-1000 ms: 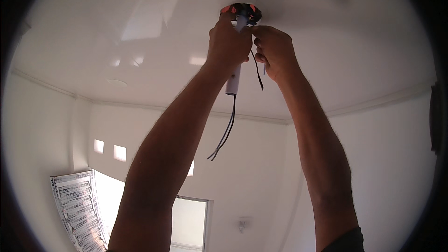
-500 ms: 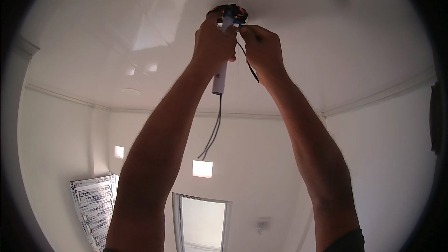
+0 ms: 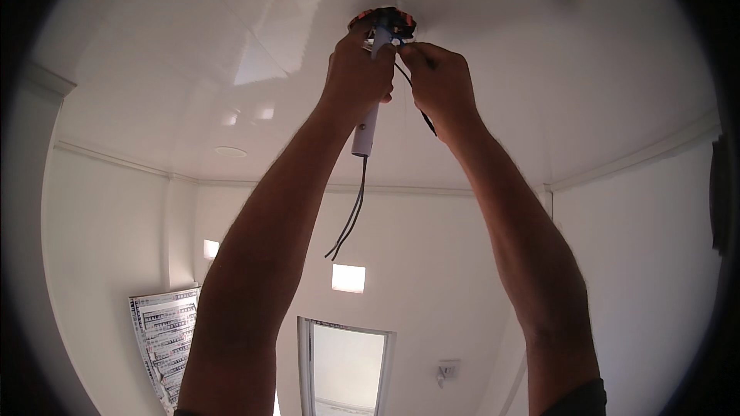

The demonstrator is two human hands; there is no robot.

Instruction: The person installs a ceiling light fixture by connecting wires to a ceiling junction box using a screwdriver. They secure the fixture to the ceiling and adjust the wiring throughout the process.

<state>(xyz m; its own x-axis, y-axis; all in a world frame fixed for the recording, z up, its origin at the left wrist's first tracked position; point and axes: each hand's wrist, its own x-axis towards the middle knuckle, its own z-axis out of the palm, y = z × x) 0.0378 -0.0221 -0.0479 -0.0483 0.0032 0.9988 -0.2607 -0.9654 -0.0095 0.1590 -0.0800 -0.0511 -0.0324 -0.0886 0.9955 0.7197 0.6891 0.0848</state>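
Note:
Overhead, my left hand (image 3: 356,75) is wrapped round a pale pipe (image 3: 363,137), which tilts up toward a round ceiling opening (image 3: 402,20) with a dark and orange inside. A small bolt or hole shows near the pipe's lower end, and two thin dark wires (image 3: 354,212) dangle from it. Close beside, just under the opening, the fingers of my right hand (image 3: 443,88) pinch at a thin black wire (image 3: 427,119) that trails down past the wrist. Something small and blue shows by the fingertips; its exact kind is hidden.
The glossy white ceiling (image 3: 501,100) spreads around the opening, with a round white cover (image 3: 230,152) to the left. Below are a framed doorway or window (image 3: 347,370), a bright square wall opening (image 3: 348,278), a wall fitting (image 3: 448,370) and a panel in printed wrapping (image 3: 166,339).
The whole view has shifted slightly, so the room appears a little farther right. Both hands keep the same grips at the ceiling opening.

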